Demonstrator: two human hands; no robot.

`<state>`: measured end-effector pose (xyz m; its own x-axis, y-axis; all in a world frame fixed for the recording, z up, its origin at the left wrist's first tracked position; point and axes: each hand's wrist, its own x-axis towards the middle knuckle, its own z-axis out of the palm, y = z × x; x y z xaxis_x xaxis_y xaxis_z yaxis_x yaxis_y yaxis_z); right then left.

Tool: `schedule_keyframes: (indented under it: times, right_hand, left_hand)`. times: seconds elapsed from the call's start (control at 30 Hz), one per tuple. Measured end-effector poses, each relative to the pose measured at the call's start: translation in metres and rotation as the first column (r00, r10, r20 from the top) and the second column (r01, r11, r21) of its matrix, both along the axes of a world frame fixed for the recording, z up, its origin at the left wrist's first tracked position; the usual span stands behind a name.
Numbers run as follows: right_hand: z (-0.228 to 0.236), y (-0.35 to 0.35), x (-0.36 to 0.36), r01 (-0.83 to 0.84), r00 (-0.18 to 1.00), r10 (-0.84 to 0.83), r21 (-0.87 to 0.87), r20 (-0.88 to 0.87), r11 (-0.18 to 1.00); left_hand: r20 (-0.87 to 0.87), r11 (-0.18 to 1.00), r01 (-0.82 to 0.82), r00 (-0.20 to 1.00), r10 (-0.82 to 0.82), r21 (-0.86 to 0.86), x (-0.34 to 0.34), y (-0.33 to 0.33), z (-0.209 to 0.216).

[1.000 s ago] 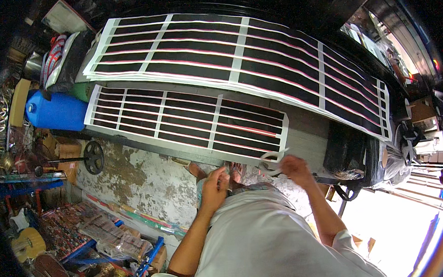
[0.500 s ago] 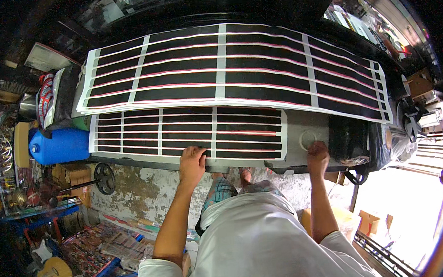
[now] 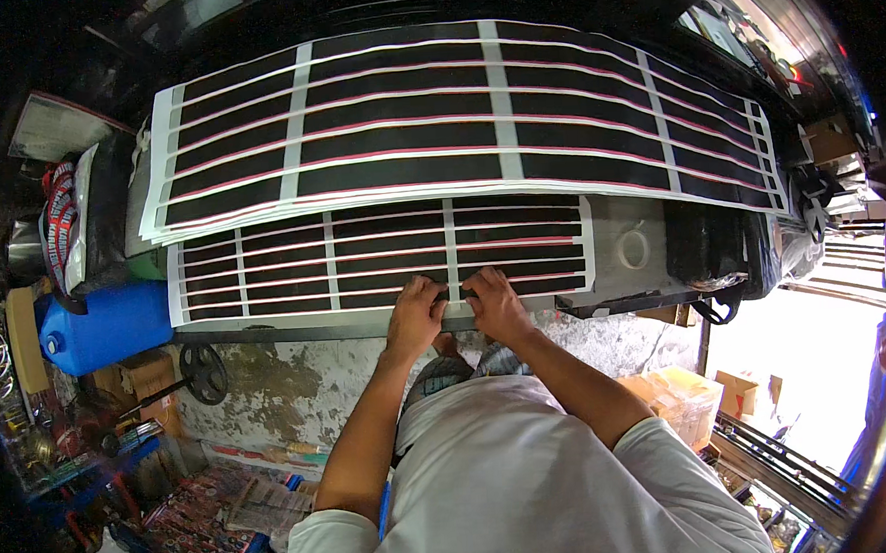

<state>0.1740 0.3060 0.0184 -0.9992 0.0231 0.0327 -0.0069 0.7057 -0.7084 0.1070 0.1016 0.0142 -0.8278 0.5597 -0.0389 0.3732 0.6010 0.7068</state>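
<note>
Hands (image 3: 414, 316) closer together at sheet (image 3: 390, 251), lettered strap (image 3: 60, 232) leftward

Bright light (image 3: 818, 352) glares at right; the floor (image 3: 268, 371) is patchy and worn below a grey table (image 3: 605, 220).

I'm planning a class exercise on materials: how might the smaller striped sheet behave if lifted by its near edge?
The smaller striped sheet would probably sag, looking long and thin, with the left hand and right hand close together. It looks papery, so likely light. The larger striped sheets hide its far edge, which might catch.
</note>
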Motion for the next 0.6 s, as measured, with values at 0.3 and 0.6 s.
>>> schedule_keyframes:
  times: [0.3,0.6]
  right_hand:
    - [0.0,-0.007,-0.002,0.041,0.998,-0.043,0.041,0.046,0.998]
    - [-0.003,-0.005,-0.002,0.058,0.998,-0.058,0.007,0.036,0.998]
  left_hand:
    - [0.029,0.998,0.017,0.999,-0.018,0.063,-0.005,-0.003,-0.004]
    - [0.05,0.998,0.018,0.999,-0.021,0.057,-0.007,0.0,-0.006]
